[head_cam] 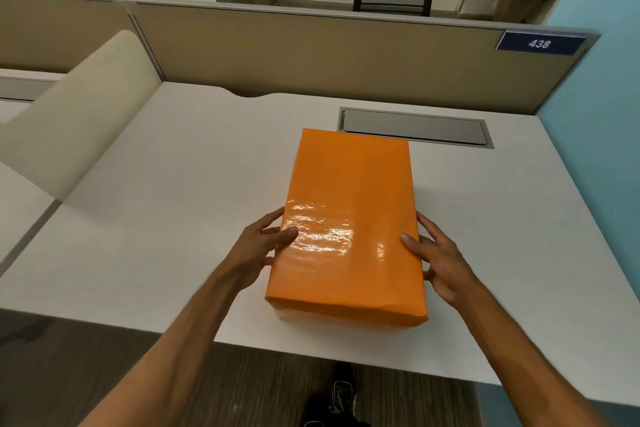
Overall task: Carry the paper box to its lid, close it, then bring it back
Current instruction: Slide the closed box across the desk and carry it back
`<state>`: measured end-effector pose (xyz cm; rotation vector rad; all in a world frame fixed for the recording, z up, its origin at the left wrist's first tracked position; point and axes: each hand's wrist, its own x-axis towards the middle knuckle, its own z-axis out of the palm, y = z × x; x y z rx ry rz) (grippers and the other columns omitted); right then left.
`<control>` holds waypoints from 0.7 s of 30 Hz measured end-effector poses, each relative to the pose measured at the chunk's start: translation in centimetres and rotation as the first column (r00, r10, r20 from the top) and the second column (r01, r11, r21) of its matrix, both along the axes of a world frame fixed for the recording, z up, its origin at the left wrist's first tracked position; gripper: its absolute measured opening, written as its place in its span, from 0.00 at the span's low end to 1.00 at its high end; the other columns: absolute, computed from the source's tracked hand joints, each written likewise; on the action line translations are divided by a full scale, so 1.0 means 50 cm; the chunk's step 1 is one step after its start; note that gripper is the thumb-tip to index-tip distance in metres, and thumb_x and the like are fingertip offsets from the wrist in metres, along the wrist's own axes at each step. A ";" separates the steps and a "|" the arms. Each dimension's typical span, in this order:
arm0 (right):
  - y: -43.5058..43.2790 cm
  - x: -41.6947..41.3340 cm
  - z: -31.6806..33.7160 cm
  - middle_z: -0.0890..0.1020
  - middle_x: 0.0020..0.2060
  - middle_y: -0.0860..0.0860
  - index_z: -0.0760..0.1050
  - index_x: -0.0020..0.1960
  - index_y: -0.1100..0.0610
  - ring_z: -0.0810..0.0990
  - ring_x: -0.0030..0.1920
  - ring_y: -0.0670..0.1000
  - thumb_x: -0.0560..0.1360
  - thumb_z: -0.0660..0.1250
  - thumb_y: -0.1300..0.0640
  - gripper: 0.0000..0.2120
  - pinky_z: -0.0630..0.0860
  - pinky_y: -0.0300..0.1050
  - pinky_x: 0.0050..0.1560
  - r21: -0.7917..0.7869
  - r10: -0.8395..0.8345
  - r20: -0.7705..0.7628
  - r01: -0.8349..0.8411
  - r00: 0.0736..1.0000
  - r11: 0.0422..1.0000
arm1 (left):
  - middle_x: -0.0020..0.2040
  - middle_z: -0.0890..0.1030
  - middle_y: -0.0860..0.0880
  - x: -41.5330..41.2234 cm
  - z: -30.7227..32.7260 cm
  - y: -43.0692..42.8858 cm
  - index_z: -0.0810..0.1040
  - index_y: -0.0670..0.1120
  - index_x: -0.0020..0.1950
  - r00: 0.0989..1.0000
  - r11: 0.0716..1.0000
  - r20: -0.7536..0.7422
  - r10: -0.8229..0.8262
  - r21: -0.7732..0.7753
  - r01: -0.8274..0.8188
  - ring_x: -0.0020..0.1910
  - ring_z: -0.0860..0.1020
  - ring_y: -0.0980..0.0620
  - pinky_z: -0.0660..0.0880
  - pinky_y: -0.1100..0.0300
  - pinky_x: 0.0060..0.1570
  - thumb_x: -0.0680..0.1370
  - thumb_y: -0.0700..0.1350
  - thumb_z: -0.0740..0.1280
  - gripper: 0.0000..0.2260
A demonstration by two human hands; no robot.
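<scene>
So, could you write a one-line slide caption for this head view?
Both hands, left and right, grip the sides of an orange paper box on a white desk.

Both bare forearms reach up from the bottom corners of the frame toward its centre. The left hand (260, 250) sits left of centre, thumb pointing right and fingers spread along the side of the box (346, 229). The right hand (437, 257) mirrors it right of centre, thumb on top, fingers splayed down the opposite side.
</scene>
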<state>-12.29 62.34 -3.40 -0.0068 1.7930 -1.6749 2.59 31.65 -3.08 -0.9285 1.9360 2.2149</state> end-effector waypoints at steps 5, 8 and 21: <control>-0.015 -0.021 0.014 0.79 0.64 0.47 0.63 0.74 0.39 0.80 0.61 0.55 0.69 0.74 0.47 0.37 0.80 0.60 0.50 -0.023 0.060 -0.007 -0.061 0.998 0.998 | 0.60 0.84 0.53 0.015 0.008 -0.025 0.71 0.59 0.73 1.000 1.000 -0.029 0.008 0.000 -0.008 0.55 0.84 0.48 0.83 0.48 0.48 0.70 0.56 0.75 0.31; -0.048 -0.042 0.026 0.78 0.65 0.48 0.63 0.75 0.39 0.79 0.62 0.56 0.69 0.74 0.46 0.37 0.79 0.63 0.53 -0.031 0.089 -0.026 -0.090 0.996 0.996 | 0.58 0.85 0.55 0.014 0.024 -0.048 0.73 0.61 0.70 0.998 0.999 -0.044 0.039 -0.015 -0.039 0.55 0.84 0.48 0.83 0.51 0.45 0.69 0.58 0.76 0.30; -0.269 -0.115 0.064 0.79 0.64 0.48 0.64 0.73 0.38 0.79 0.61 0.56 0.68 0.77 0.47 0.37 0.79 0.61 0.49 -0.095 0.188 -0.050 -0.192 0.981 0.977 | 0.59 0.84 0.55 0.028 0.096 -0.186 0.78 0.63 0.62 0.962 0.961 -0.096 0.256 -0.082 -0.264 0.56 0.83 0.48 0.81 0.52 0.44 0.68 0.57 0.75 0.23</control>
